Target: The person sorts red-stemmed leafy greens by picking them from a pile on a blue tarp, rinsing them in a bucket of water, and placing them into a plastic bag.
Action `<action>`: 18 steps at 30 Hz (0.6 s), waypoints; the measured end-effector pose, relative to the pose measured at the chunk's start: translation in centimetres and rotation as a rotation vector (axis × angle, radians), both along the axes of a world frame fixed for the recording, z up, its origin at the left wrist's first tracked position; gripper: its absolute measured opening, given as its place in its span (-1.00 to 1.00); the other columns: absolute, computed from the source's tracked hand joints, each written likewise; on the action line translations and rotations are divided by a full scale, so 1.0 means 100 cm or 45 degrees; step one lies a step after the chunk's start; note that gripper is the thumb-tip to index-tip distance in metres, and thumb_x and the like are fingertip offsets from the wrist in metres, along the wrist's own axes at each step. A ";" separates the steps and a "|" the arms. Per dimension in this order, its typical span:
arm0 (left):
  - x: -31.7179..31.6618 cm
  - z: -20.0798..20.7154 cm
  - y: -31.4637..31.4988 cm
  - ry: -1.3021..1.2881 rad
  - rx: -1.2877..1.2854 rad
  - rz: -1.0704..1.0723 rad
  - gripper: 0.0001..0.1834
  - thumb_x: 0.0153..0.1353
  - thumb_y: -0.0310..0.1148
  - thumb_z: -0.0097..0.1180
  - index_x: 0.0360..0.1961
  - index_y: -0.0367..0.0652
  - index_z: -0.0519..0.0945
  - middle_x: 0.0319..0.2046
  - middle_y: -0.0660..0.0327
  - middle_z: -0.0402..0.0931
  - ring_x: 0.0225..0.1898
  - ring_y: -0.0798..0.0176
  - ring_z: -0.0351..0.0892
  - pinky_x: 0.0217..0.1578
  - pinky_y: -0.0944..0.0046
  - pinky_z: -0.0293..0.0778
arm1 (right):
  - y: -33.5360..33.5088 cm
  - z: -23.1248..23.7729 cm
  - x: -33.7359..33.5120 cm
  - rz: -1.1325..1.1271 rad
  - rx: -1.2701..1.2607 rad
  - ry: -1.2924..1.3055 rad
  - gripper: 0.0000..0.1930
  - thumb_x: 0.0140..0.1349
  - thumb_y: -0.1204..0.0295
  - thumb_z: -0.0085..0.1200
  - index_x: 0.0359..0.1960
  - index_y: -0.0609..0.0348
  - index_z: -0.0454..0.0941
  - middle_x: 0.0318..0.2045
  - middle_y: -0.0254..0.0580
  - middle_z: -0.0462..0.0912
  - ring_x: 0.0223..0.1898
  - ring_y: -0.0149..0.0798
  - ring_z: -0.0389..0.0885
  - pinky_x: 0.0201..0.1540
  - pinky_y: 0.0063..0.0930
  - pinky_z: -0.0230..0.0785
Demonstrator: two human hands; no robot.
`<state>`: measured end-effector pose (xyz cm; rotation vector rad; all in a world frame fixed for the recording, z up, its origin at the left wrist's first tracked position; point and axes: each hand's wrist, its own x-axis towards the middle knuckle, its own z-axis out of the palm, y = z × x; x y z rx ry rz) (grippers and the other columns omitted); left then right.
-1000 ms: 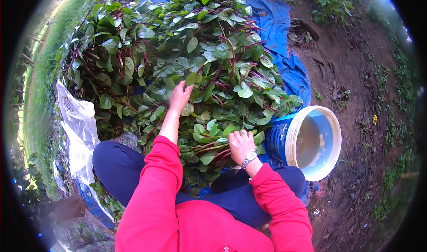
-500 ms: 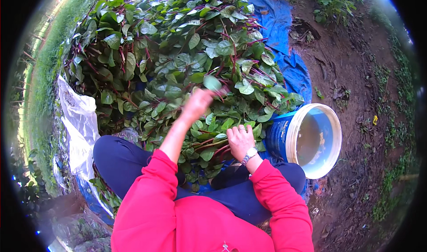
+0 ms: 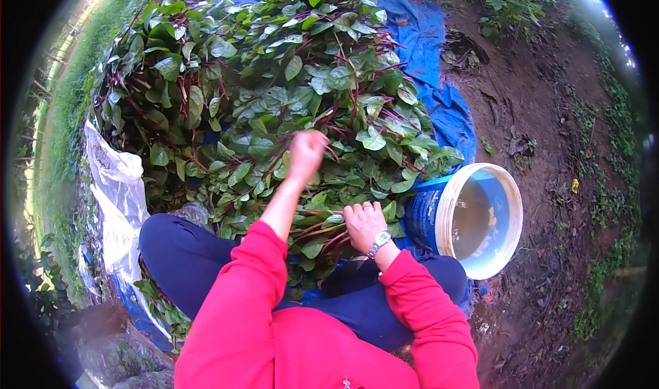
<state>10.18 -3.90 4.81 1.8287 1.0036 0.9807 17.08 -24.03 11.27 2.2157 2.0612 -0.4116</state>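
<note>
A broad heap of Malabar spinach [image 3: 274, 100], with glossy green leaves and purple-red stems, lies in front of me. My left hand [image 3: 308, 154] is over the middle of the heap, fingers curled closed beside some purple stems; whatever is in them is hidden. Closer to me, my right hand [image 3: 366, 225] wears a ring and a wristwatch. Its fingers close around a bunch of Malabar spinach stems [image 3: 328, 232] whose cut ends point toward my lap; the fingertips are partly hidden in leaves.
At the right stands a tilted blue bucket [image 3: 439, 210] with a whitish rim and cloudy water inside. A blue tarp [image 3: 429, 66] lies under the heap. White plastic sheeting [image 3: 120, 197] is at the left, by my bent knee [image 3: 182, 252]. Bare brown soil [image 3: 528, 114] stretches beyond the bucket.
The blurred green leaf at my left hand no longer shows there, and that hand has shifted slightly. My right hand keeps its place on the bunch. The view has moved slightly.
</note>
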 end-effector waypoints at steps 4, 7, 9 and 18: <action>-0.022 -0.026 0.078 0.221 -0.045 0.499 -0.83 0.12 -0.36 -0.05 -0.30 -0.15 0.54 -0.38 0.07 0.52 -0.25 0.01 0.50 -0.19 0.12 0.39 | 0.005 0.005 -0.004 0.052 0.059 0.016 -0.77 -0.11 0.42 0.04 -0.36 0.13 0.38 -0.42 -0.13 0.49 -0.24 -0.10 0.48 -0.13 -0.13 0.24; -0.031 -0.039 0.084 0.636 -0.186 0.106 -0.80 0.07 -0.30 0.03 -0.26 -0.05 0.54 -0.29 0.11 0.52 -0.17 0.02 0.49 -0.15 0.10 0.40 | 0.006 0.006 -0.005 0.041 0.036 0.030 -0.78 -0.11 0.43 0.04 -0.36 0.13 0.38 -0.42 -0.13 0.49 -0.25 -0.10 0.48 -0.12 -0.13 0.24; -0.033 -0.043 0.072 1.092 -0.030 -0.193 -0.76 0.03 -0.26 0.09 -0.23 0.03 0.53 -0.21 0.15 0.48 -0.11 0.02 0.46 -0.12 0.06 0.40 | 0.005 0.003 -0.004 0.046 0.070 0.002 -0.78 -0.11 0.44 0.04 -0.36 0.12 0.38 -0.43 -0.14 0.49 -0.27 -0.11 0.48 -0.13 -0.14 0.24; -0.030 -0.005 0.005 0.597 0.361 -0.281 -0.58 -0.06 -0.52 0.00 -0.11 0.10 0.46 -0.35 0.12 0.41 -0.28 0.02 0.46 -0.29 0.06 0.44 | 0.003 0.001 -0.002 0.020 0.163 -0.029 -0.80 -0.12 0.44 0.04 -0.40 0.11 0.39 -0.44 -0.16 0.49 -0.27 -0.12 0.48 -0.10 -0.09 0.22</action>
